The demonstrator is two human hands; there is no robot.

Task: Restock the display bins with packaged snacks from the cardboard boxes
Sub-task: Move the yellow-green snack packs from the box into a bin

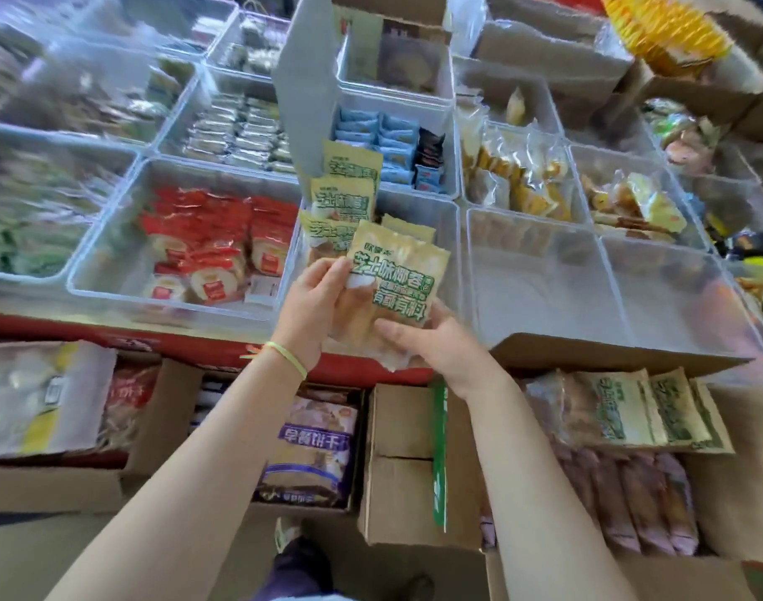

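Hands grip one yellow packet (pixel 397 277) together: left hand (pixel 314 303) at its nine o'clock edge, right hand (pixel 432 344) at six. Beyond it, at twelve o'clock, like packets (pixel 343 197) stand in a clear bin (pixel 447 236).

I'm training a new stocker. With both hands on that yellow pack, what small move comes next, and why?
Probably ease the yellow pack, held by the left hand and right hand, forward and down into the bin behind it. Matching packs already stand in a row there, with room at the front.
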